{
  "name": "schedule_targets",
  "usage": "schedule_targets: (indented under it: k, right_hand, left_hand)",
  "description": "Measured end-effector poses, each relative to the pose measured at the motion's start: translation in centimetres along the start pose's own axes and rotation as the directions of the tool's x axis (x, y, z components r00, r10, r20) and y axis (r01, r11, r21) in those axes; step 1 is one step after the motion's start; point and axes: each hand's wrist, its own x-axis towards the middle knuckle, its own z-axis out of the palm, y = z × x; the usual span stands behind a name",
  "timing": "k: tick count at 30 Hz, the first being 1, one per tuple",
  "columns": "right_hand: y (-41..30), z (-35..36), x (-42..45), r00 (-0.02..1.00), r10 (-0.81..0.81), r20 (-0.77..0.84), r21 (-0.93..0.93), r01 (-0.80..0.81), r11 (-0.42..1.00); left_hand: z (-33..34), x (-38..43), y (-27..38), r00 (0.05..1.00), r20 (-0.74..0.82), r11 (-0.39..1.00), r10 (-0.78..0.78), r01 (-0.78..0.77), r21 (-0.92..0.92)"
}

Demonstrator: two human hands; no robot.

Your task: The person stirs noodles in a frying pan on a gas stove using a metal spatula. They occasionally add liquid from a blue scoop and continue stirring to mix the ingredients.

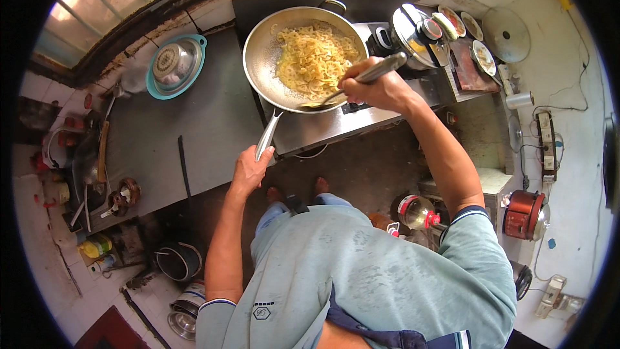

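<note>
Sliced lotus root [315,60] lies heaped toward the right side of a wide metal wok [261,68] on the stove. My left hand [251,169] is closed around the wok's long metal handle [268,135]. In my right hand [380,85] is a metal spatula [382,68]; its grip points up to the right. The spatula's head dips inside the wok's near rim, at the lower edge of the food. A small loop handle [334,7] stands out on the wok's far side.
Right of the wok sits a lidded pressure cooker [414,34], with plates of food [483,57] and a cutting board [467,65] beyond. A turquoise basin [201,65] holding a metal bowl [172,63] rests on the left counter [160,131]. Oil bottles [416,212] stand low at right.
</note>
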Motion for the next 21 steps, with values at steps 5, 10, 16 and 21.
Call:
schedule_targets:
  k: [5,10,16,21]
  right_hand:
    - [4.9,2.3,-0.7,0.922,-0.190,-0.336,-0.390,0.047,0.920]
    - [11.5,5.4,2.6,0.732,-0.096,-0.674,-0.002,0.128,0.992]
    - [7.1,6.1,2.5,0.761,-0.446,-0.471,-0.225,0.385,0.895]
    - [3.3,5.3,-1.4,0.873,-0.453,-0.182,-0.285,0.394,0.874]
  left_hand:
    - [-0.2,-0.4,-0.3,0.999,-0.017,0.999,0.030,-0.030,-0.012]
    - [0.2,0.0,0.0,0.998,-0.009,0.999,0.054,-0.054,0.005]
    - [0.2,-0.2,0.2,0.999,-0.022,0.999,0.049,-0.048,0.024]
    - [0.1,-0.2,-0.1,0.999,-0.025,0.999,0.027,-0.026,0.024]
